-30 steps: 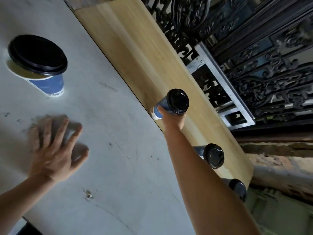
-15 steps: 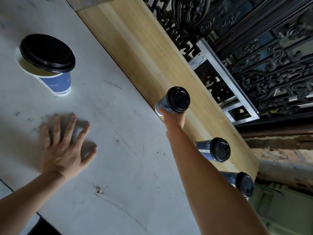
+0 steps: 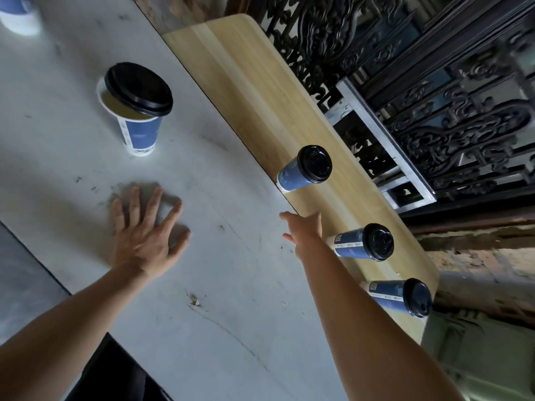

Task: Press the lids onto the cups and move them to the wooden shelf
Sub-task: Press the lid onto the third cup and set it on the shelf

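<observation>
Three blue paper cups with black lids stand on the wooden shelf [image 3: 249, 82]: one mid-shelf [image 3: 304, 170], one further right [image 3: 362, 241], one at the near end [image 3: 399, 296]. My right hand [image 3: 304, 230] hovers just below the mid-shelf cup, fingers apart, holding nothing. On the grey table [image 3: 202, 285] stands a blue cup [image 3: 139, 131] with a black lid [image 3: 138, 88] resting loosely and off-centre on its rim. My left hand [image 3: 146, 227] lies flat on the table below that cup, fingers spread.
Part of another blue cup [image 3: 17, 13] shows at the top left corner of the table. An ornate black iron railing [image 3: 434, 111] runs behind the shelf. A dark object [image 3: 121, 371] sits under the table's near edge.
My right hand has let go of the mid-shelf cup and drawn back toward me. The cup now stands alone on the shelf. The view has shifted, bringing the loose-lidded cup closer to centre.
</observation>
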